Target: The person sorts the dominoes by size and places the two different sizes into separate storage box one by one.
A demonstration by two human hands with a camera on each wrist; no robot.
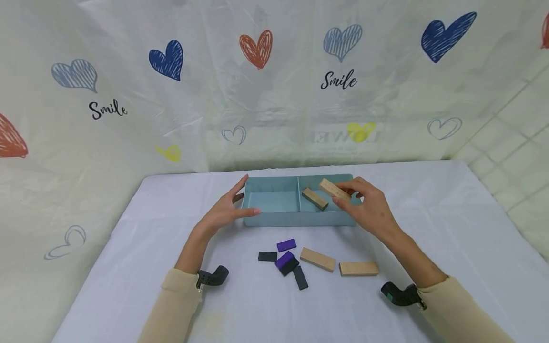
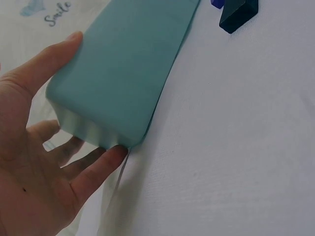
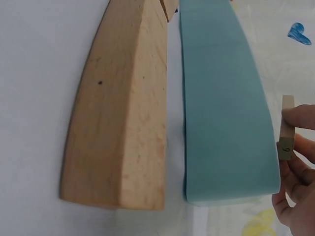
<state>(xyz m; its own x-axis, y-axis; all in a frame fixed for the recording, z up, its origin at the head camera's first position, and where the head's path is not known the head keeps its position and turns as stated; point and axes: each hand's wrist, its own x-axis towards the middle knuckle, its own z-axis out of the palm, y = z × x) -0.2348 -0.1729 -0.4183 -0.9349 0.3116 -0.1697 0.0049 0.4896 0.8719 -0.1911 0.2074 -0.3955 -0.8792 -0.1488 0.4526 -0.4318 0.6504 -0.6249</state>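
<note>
My right hand point(image 1: 373, 207) pinches a light wooden block point(image 1: 332, 188) between thumb and fingers, above the right compartment of a blue-green two-part box point(image 1: 296, 219). The right wrist view shows a small dark mark on the end of this held block point(image 3: 285, 148). Inside that compartment, a second wooden block point(image 1: 315, 198) lies at a slant. At the box's left end is my left hand point(image 1: 222, 210), its fingers extended along the end wall and its thumb over the front rim. The left compartment point(image 1: 272, 195) holds nothing.
Before the box lie two more wooden blocks, one slanted point(image 1: 318, 259) and one nearly level point(image 1: 359, 268). Left of them are several small purple point(image 1: 286, 245) and black pieces point(image 1: 268, 256), some overlapping. A printed cloth point(image 1: 283, 105) hangs behind the white-covered table point(image 1: 240, 314).
</note>
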